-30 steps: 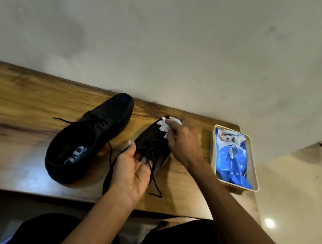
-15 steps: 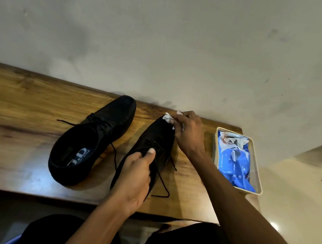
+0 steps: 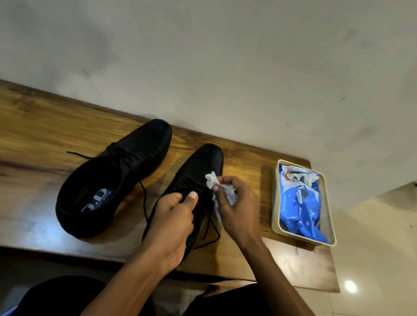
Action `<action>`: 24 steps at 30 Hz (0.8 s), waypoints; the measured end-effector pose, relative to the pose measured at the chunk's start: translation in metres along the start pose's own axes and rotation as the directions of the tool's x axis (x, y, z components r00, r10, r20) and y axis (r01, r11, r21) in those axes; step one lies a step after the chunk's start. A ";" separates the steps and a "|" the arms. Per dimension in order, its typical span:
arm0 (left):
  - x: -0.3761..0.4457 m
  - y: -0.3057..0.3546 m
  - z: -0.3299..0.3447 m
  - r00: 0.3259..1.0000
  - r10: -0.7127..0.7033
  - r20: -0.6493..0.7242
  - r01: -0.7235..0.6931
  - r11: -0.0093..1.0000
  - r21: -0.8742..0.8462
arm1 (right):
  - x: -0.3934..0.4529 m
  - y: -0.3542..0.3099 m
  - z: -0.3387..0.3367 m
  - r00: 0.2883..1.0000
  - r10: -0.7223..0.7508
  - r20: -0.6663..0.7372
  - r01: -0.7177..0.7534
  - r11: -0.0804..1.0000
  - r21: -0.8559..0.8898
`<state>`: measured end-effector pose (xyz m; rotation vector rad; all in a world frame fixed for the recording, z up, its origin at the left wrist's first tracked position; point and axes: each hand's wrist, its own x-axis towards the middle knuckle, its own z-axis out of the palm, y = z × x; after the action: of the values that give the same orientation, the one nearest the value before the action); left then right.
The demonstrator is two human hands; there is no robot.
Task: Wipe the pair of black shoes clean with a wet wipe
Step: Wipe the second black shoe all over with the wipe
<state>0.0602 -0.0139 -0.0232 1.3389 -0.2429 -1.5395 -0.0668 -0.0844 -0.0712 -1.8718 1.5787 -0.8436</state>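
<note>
Your left hand grips the collar of the right shoe on the counter. Your right hand pinches the wipe against its laces. The other shoe sits just left.

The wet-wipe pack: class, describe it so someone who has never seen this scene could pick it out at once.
Start at the wooden table against the wall and go to its right end, past both black shoes. There a shallow beige tray sits, and the crumpled blue pack lies in it. It is the only blue thing on the table, with white wipe showing at its torn far end.
</note>
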 end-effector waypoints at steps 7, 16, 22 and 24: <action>0.009 -0.002 0.000 0.999 -0.053 -0.008 0.052 0.993 -0.109 | 0.080 0.005 0.019 0.990 -0.014 -0.142 -0.004 0.992 -0.124; 0.014 0.003 0.003 0.997 -0.071 -0.021 0.061 0.945 -0.321 | -0.035 0.007 0.005 0.954 0.279 0.108 -0.299 0.891 0.341; 0.014 0.012 0.000 0.999 -0.036 -0.020 0.023 0.890 -0.456 | -0.081 -0.011 0.004 0.909 0.331 0.253 -0.416 0.695 0.586; 0.014 0.014 -0.001 1.000 -0.022 -0.011 0.015 0.895 -0.445 | -0.064 -0.014 0.005 0.943 0.303 0.141 -0.329 0.774 0.541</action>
<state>0.0706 -0.0307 -0.0226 0.9880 0.1320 -1.4870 -0.0609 -0.0188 -0.0716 -1.1580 1.3673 -0.9676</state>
